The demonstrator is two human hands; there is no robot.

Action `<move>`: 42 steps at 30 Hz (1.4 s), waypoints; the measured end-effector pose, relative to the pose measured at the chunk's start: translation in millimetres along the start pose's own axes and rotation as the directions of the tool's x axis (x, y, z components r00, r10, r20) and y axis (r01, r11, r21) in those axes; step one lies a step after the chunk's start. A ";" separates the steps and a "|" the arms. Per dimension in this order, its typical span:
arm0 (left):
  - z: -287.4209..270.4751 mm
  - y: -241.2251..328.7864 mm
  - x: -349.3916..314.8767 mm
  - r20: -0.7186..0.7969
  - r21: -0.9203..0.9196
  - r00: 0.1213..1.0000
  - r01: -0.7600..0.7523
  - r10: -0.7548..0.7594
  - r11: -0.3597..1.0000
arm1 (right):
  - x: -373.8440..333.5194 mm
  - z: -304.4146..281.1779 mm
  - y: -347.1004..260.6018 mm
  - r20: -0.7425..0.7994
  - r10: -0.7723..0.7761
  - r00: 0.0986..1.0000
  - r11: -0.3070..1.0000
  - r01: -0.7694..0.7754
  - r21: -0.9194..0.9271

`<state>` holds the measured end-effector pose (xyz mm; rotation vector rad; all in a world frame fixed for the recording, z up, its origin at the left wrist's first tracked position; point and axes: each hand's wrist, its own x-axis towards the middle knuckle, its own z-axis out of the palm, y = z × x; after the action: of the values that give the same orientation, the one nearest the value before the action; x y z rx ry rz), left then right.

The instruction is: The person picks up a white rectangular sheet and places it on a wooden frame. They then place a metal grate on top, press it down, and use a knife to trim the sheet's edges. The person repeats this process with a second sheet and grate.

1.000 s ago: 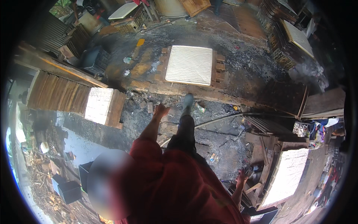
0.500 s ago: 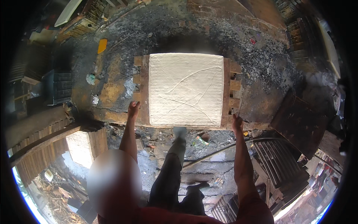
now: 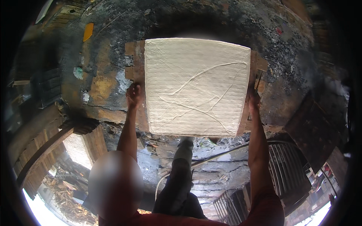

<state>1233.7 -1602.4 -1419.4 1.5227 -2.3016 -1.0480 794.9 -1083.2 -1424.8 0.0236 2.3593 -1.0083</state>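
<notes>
- The cream ribbed sheet (image 3: 196,90) lies flat on wooden boards (image 3: 140,75), a little above and right of the frame's centre; its face carries long raised creases, some crossing in its lower half.
- The boards show as brown strips along the sheet's left and right sides, with short tabs jutting outward.
- The left hand (image 3: 134,96) is at the boards' left side, left of centre in the frame, its fingers curled and clamped on that wooden edge.
- The right hand (image 3: 253,101) touches the boards' right side, right of centre; its fingers are partly hidden (the wood there is dark too), so I cannot tell whether they are closed.
- Both forearms rise from the lower part of the frame, the right one out of a red sleeve (image 3: 267,207).
- A booted foot (image 3: 184,147) shows just below the sheet's lower edge.
- On the stained floor (image 3: 103,107) at upper left lie a yellow-orange piece (image 3: 88,32), a pale green crumpled thing (image 3: 78,73) and a small white scrap (image 3: 86,96).
- A hose (image 3: 226,151) curves across the lower middle toward a ridged dark panel (image 3: 284,164) at lower right.
- Another white sheet (image 3: 77,150) stands against wooden slats (image 3: 94,142) at lower left.
</notes>
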 end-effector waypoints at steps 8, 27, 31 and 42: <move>0.5 23.2 51.4 0.190 -0.298 0.976 0.162 -0.108 0.941 | -4.7 6.0 -4.1 -0.126 -0.105 0.986 0.987 0.119 0.107; -200.7 483.7 -162.3 0.609 -0.175 0.789 0.024 0.089 0.984 | -542.2 -298.3 -31.7 -0.374 0.536 0.757 0.751 -0.226 0.620; -154.5 608.6 -261.0 0.769 -0.068 0.636 -0.022 0.066 0.997 | -678.3 -393.2 6.8 -0.418 0.662 0.623 0.663 -0.226 0.714; 25.9 831.9 -661.1 0.920 -0.049 0.352 -0.336 0.174 0.941 | -998.4 -589.9 184.8 -0.558 0.798 0.229 0.589 -0.095 0.803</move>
<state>913.6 -834.1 -758.3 0.4578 -3.2068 -2.0152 1383.1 -358.0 -713.0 2.0186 2.2853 -1.6208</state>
